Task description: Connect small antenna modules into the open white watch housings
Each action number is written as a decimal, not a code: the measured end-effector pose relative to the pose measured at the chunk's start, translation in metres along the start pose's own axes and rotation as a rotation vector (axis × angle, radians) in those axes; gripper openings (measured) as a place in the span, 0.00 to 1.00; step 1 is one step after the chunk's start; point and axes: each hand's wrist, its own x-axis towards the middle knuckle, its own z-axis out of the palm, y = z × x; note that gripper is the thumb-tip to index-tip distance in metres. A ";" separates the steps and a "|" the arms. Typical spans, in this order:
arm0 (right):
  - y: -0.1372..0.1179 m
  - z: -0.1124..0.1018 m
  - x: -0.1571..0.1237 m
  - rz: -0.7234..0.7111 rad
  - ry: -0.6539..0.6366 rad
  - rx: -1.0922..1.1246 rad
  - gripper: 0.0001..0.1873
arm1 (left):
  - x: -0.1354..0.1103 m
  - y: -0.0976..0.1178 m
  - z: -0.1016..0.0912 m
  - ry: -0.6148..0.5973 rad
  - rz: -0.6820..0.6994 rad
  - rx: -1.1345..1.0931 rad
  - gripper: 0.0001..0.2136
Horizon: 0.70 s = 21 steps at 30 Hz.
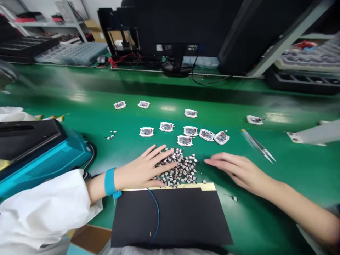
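Note:
My left hand [145, 166] lies flat with fingers spread on the left side of a pile of several small dark and silver parts [183, 168] on the green bench. It wears a blue wrist strap [109, 181] with a thin blue cord. My right hand [233, 168] is open, fingers stretched out flat, fingertips just right of the pile. Neither hand holds anything. Several small white-rimmed circuit boards [190, 131] lie in loose rows just beyond the pile.
A black mat [183, 219] lies at the near edge. Tweezers [257, 145] rest to the right. A teal device [45, 156] stands at left. A monitor stand [176, 67], cables and trays line the back. A few loose parts [111, 134] lie left of the boards.

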 end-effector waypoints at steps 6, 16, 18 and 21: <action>-0.014 0.005 -0.059 0.245 -0.057 0.140 0.15 | -0.002 -0.010 0.006 -0.038 0.046 0.017 0.27; -0.011 0.028 -0.005 0.215 0.082 0.371 0.14 | -0.014 0.020 -0.010 -0.070 0.305 -0.102 0.26; -0.014 0.028 0.002 0.195 0.072 0.355 0.15 | -0.016 0.033 -0.006 -0.134 0.394 -0.220 0.23; -0.016 0.032 0.011 0.106 0.075 0.231 0.16 | -0.014 0.041 0.003 -0.176 0.438 -0.353 0.21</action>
